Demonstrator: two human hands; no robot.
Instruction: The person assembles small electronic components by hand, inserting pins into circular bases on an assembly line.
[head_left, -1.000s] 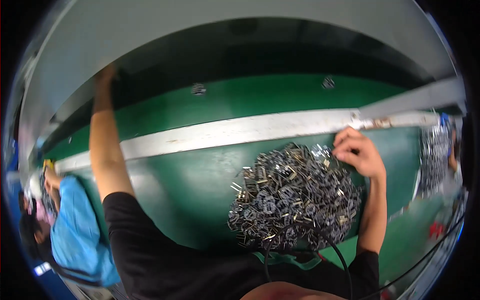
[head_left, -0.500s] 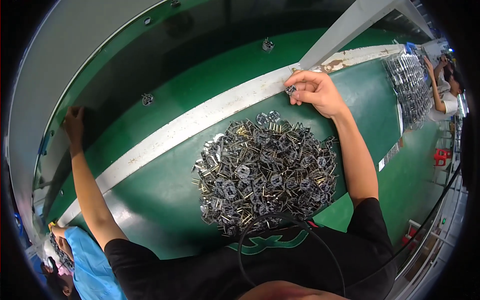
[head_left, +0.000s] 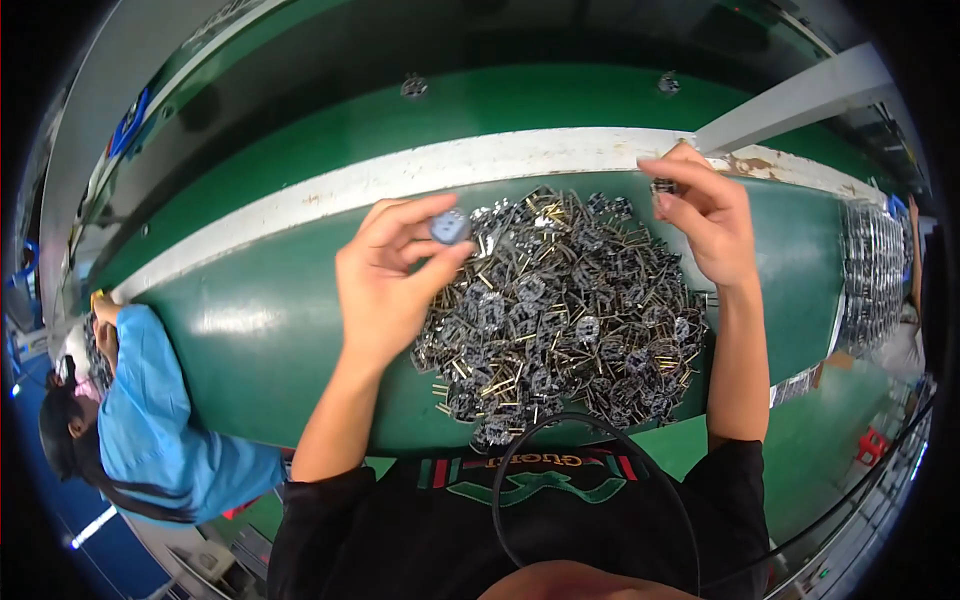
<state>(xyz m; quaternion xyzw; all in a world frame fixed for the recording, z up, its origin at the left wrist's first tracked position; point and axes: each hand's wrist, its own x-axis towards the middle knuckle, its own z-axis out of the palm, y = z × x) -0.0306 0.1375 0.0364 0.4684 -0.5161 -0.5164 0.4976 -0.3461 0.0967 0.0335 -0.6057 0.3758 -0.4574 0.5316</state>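
Close to the left edge of the pile [head_left: 565, 310] of small dark round parts with brass pins, my left hand [head_left: 385, 285] pinches a round bluish-grey disc-shaped part [head_left: 449, 226] between thumb and fingers. The disc is slightly blurred. My right hand [head_left: 708, 220] is raised at the pile's far right, near the white rail. Its thumb and forefinger hold a small dark pinned part [head_left: 663, 187], partly covered by the fingers. The pile lies on the green table [head_left: 270, 330] in front of me.
Beyond the white rail [head_left: 400, 172] runs a green belt [head_left: 530, 95] carrying a few scattered pinned parts [head_left: 414, 86]. A grey post [head_left: 800, 95] rises at the right. Stacked rows of parts [head_left: 872, 275] stand at the far right. A person in blue [head_left: 165, 400] works at the left.
My left hand has come back from the far left over the belt to the pile, and a disc shows in it. My right hand still holds its part. The whole view has turned.
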